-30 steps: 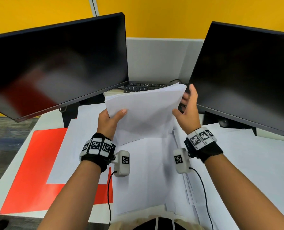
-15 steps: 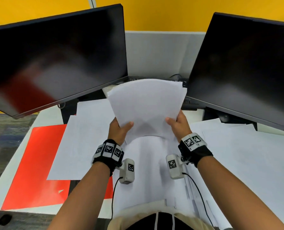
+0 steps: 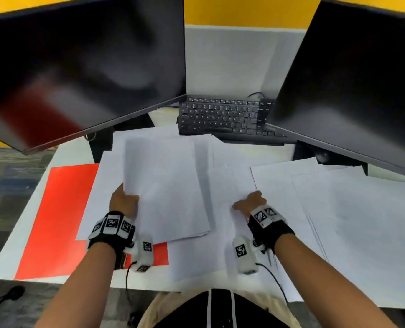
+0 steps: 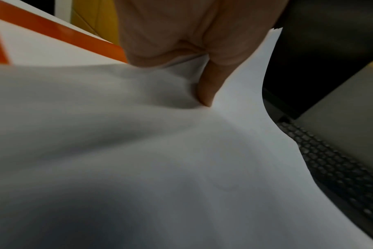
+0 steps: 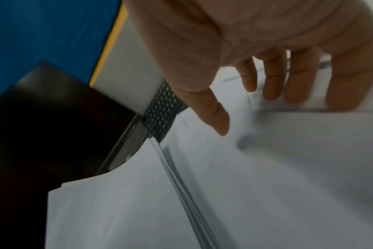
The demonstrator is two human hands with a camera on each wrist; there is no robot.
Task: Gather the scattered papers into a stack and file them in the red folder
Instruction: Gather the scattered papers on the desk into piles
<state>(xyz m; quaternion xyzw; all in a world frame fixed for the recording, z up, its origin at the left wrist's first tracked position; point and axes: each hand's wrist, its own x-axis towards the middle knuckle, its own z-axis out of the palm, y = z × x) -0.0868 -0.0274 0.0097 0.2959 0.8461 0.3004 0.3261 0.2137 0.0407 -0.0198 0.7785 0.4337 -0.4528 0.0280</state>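
Observation:
A stack of white papers (image 3: pixel 166 190) lies low over the desk, left of centre. My left hand (image 3: pixel 125 198) grips its left edge; in the left wrist view the thumb (image 4: pixel 207 91) presses down on the top sheet (image 4: pixel 181 160). My right hand (image 3: pixel 247 202) is off the stack, over loose sheets (image 3: pixel 220 252), with its fingers (image 5: pixel 275 80) spread, relaxed and holding nothing. The stack's layered edge (image 5: pixel 177 182) runs beside that hand. The red folder (image 3: pixel 62 209) lies flat at the desk's left, partly covered by paper. More loose sheets (image 3: pixel 350 209) spread across the right side.
Two dark monitors (image 3: pixel 83 67) (image 3: pixel 352 86) hang over the back of the desk, with a black keyboard (image 3: pixel 222 117) between them. The desk's front edge (image 3: pixel 54 279) runs just ahead of my body. A monitor stand (image 3: pixel 102 147) sits behind the papers.
The stack, held upright in both hands before, has come down flat and to the left. My right hand has let go of it and moved right over the loose sheets.

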